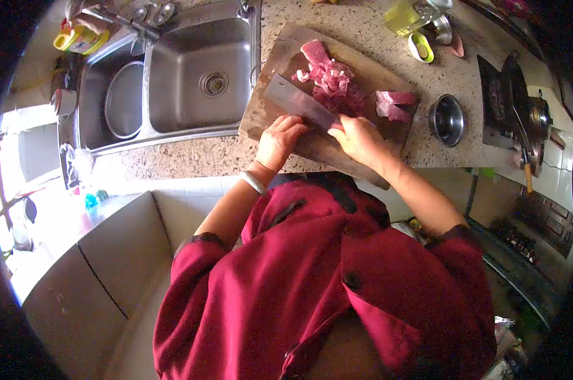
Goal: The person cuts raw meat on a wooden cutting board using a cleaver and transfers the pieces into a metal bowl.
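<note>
nearly at board edge, cleaver

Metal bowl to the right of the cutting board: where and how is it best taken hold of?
The metal bowl is probably best pinched at its near rim, coming from the front edge of the counter: its open mouth appears to face up, and bare counter lies on that side.

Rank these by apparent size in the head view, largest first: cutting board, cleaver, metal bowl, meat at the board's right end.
1. Cutting board
2. Cleaver and metal bowl, too alike to rank: cleaver longer, bowl wider
3. Meat at the board's right end
</note>
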The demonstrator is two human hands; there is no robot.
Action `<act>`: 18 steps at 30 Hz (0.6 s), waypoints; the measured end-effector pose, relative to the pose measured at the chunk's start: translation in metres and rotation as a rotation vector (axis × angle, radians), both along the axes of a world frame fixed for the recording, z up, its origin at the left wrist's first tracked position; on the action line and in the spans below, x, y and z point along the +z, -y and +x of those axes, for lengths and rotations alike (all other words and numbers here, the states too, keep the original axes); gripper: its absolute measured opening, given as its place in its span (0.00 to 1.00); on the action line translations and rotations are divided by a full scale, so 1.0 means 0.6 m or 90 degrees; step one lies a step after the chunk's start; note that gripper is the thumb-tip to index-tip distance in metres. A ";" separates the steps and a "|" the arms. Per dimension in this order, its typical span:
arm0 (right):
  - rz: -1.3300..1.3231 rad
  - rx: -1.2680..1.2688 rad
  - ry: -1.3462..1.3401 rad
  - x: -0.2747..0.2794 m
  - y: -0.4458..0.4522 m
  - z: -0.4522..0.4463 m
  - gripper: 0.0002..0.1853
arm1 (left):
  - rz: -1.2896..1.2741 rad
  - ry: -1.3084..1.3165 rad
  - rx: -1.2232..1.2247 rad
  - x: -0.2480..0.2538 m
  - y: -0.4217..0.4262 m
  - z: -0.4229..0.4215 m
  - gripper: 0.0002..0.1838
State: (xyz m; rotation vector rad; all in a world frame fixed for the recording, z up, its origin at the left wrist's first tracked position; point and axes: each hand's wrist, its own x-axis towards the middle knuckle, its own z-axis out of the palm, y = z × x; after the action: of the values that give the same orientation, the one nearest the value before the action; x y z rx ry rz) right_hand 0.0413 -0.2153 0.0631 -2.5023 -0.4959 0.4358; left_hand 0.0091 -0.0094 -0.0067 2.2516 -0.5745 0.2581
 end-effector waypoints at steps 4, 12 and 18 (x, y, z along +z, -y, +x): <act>0.040 -0.019 0.008 0.002 -0.004 0.006 0.14 | -0.003 -0.007 -0.013 0.015 0.006 0.001 0.11; 0.051 -0.086 0.202 0.062 0.095 -0.042 0.07 | 0.011 -0.047 -0.064 0.018 0.022 0.048 0.10; 0.078 -0.036 0.315 0.096 0.135 -0.048 0.10 | -0.138 -0.131 -0.149 0.027 0.025 0.145 0.14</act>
State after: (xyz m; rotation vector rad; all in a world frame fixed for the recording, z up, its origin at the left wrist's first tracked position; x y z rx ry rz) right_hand 0.0126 -0.2961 0.1206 -2.4881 -0.6136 -0.2409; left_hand 0.0960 -0.0241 0.0094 1.9516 -0.6593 -0.0286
